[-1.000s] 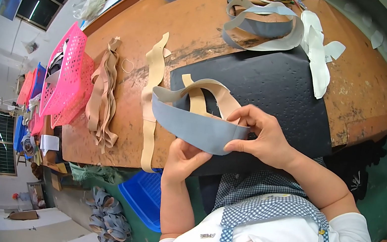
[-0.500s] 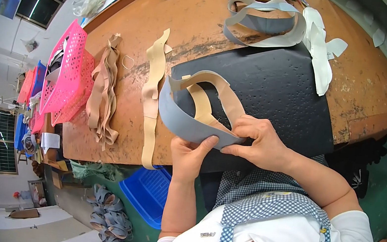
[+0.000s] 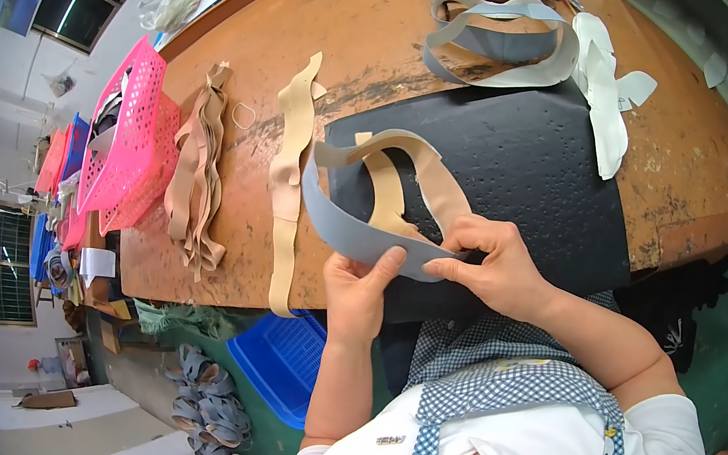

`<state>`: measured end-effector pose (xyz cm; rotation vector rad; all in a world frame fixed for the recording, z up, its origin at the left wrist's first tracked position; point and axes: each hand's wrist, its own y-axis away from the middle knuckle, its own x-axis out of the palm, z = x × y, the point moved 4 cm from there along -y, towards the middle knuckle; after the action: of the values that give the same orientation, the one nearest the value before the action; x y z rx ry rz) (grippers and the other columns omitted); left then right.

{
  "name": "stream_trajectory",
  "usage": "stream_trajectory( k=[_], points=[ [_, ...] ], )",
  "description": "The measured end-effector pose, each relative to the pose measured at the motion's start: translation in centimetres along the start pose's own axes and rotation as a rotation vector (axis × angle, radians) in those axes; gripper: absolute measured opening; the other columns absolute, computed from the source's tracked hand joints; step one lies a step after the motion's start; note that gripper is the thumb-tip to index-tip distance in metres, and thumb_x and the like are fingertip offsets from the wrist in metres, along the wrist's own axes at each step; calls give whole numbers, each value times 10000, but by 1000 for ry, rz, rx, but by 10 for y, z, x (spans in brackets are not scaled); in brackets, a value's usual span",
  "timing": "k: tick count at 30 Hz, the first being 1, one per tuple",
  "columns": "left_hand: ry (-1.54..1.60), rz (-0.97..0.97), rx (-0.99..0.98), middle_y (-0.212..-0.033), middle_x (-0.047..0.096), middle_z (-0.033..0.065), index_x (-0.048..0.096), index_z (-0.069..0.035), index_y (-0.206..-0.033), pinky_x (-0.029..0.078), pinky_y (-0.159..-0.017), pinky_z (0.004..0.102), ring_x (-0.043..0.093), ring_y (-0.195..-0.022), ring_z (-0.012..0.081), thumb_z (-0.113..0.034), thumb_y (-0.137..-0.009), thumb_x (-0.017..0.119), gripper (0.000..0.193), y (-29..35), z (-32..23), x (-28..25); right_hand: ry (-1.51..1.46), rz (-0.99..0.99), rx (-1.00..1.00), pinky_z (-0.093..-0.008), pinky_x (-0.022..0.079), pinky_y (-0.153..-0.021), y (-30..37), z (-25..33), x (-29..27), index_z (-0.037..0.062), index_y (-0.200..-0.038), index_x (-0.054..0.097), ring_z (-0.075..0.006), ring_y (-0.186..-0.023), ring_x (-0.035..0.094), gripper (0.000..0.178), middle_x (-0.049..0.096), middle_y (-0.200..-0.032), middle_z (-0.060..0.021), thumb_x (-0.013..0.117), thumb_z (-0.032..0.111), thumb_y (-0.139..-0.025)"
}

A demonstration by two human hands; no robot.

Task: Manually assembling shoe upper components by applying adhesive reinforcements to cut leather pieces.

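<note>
A looped strip (image 3: 337, 222), grey-blue outside and beige inside, stands on edge over the black perforated mat (image 3: 523, 171). My left hand (image 3: 359, 285) grips its near side, thumb on the grey face and fingers behind or below. Farther right along the same side, my right hand (image 3: 495, 264) pinches the strip between thumb and bent fingers. A beige strip piece (image 3: 382, 183) shows inside the loop; whether it is joined to it I cannot tell. Left of the loop lies a long pale-beige strip (image 3: 290, 174), its near end hanging over the table edge.
Bundled brown strips (image 3: 200, 175) lie beside a pink basket (image 3: 135, 137) at the left. Two grey loops (image 3: 504, 46) and white cut pieces (image 3: 604, 103) lie at the back. A blue basket (image 3: 273, 365) and a heap of grey loops (image 3: 209, 416) are on the floor.
My right fingers have shifted slightly along the loop's near side, and the thumb now lies on its grey face. The loop has tilted a little; my left hand keeps its grip.
</note>
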<state>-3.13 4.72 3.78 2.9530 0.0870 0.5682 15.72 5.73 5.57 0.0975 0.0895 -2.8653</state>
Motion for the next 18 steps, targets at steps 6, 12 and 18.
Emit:
stream_trajectory(
  k=[6, 12, 18],
  points=[
    [-62, -16, -22, -1023, 726, 85, 694, 16, -1045, 531, -866, 300, 676, -930, 153, -4, -846, 790, 222, -5, -3, -4, 41, -3, 25, -284, 428, -645, 4, -5, -2, -6, -793, 708, -111, -697, 543, 172, 599, -712, -26, 814, 129, -805],
    [-105, -39, 3, -997, 727, 84, 704, 16, -1036, 536, -832, 274, 675, -898, 141, -4, -843, 794, 214, 5, 3, 8, 479, -108, -321, -274, 400, -589, 0, 18, -4, 4, -772, 700, -105, -691, 526, 186, 589, -691, -13, 829, 136, -788],
    [-36, -65, -57, -982, 716, 63, 701, 9, -1038, 541, -822, 275, 668, -866, 130, -23, -873, 769, 181, -1, 1, 3, 156, -40, -52, -262, 424, -576, 2, 3, -9, -7, -830, 718, -90, -679, 559, 147, 640, -716, -34, 797, 117, -824]
  ],
)
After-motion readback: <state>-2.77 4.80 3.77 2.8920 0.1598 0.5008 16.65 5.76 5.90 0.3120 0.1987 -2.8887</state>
